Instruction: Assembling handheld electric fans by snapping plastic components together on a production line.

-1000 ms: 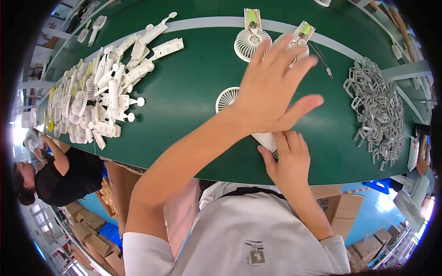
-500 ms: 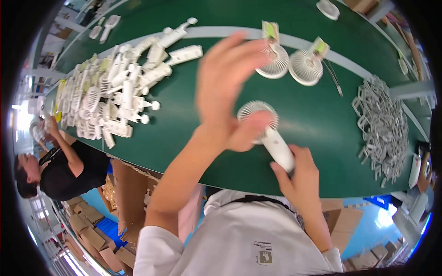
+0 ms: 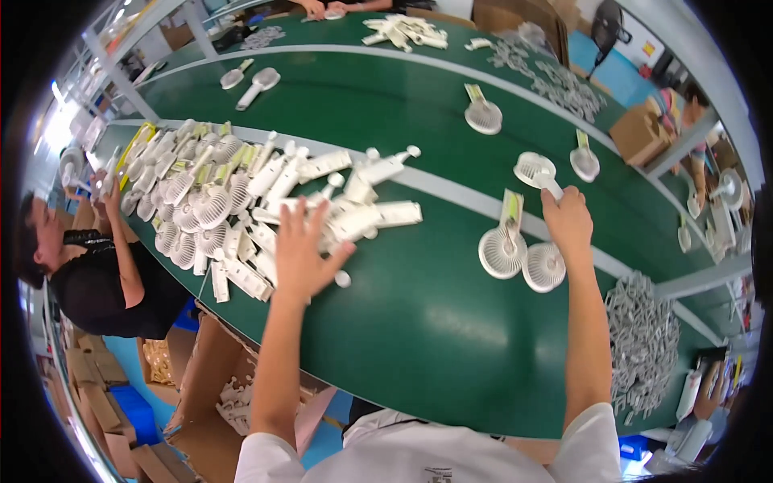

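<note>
My right hand [image 3: 570, 221] is closed around the handle of a white handheld fan [image 3: 535, 169], reaching out over the raised strip toward the far green lane. Fingers spread, my left hand [image 3: 302, 253] is over the near side of a heap of white plastic handle parts [image 3: 354, 221]; whether it touches them I cannot tell. Beneath my right wrist, two more fans lie on the green table: one has an open handle with a green piece inside [image 3: 501, 251], and the other fan [image 3: 544, 267] is partly covered by my forearm.
Left of the handle parts is a pile of fans [image 3: 185, 189]. Grey loop-shaped pieces [image 3: 640, 346] are heaped at the right. A few fans [image 3: 483, 117] lie along the far lane. A co-worker [image 3: 105, 282] works at the left; cardboard boxes [image 3: 197, 402] stand below the table edge.
My right hand has carried the fan forward from near my body. My left hand has left the fan and moved to the handle parts. The view has tilted up.
</note>
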`<state>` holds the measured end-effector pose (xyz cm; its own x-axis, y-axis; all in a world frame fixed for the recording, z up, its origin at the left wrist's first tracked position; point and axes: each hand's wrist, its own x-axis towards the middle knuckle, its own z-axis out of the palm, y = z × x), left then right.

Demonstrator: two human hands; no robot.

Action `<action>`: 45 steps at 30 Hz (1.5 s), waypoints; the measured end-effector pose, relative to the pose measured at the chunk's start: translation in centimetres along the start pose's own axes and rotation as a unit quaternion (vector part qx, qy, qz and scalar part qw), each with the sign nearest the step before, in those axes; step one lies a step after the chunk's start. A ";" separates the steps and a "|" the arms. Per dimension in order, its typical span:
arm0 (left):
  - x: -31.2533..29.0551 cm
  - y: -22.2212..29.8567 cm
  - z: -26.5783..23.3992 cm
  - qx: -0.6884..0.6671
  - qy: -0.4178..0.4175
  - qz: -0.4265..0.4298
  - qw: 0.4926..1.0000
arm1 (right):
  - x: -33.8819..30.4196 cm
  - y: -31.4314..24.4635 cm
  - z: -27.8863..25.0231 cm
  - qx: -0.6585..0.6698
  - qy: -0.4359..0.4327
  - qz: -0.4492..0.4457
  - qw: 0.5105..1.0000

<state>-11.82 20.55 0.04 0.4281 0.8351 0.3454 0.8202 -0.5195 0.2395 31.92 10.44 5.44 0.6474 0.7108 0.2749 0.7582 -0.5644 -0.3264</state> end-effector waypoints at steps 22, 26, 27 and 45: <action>-7.0 -4.5 -2.9 0.008 0.097 -0.277 0.956 | -4.6 -36.4 15.7 0.170 -0.280 -0.493 0.806; -7.7 -4.8 -4.3 -0.077 0.115 -0.222 0.965 | -6.8 -32.6 12.0 0.148 -0.246 -0.501 0.817; -8.0 -5.5 -4.4 -0.076 0.182 -0.221 0.955 | -6.4 -32.8 11.1 0.139 -0.282 -0.489 0.814; -7.6 -6.1 -2.2 -0.370 0.260 -0.391 0.802 | -2.1 -40.6 9.1 -0.064 -0.427 -0.536 0.726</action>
<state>-20.93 16.96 -2.08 -0.4806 0.8698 0.1121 0.2286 0.0008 0.9735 -0.94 35.65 9.89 -0.5615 0.7403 -0.3696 0.8274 0.5088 -0.2378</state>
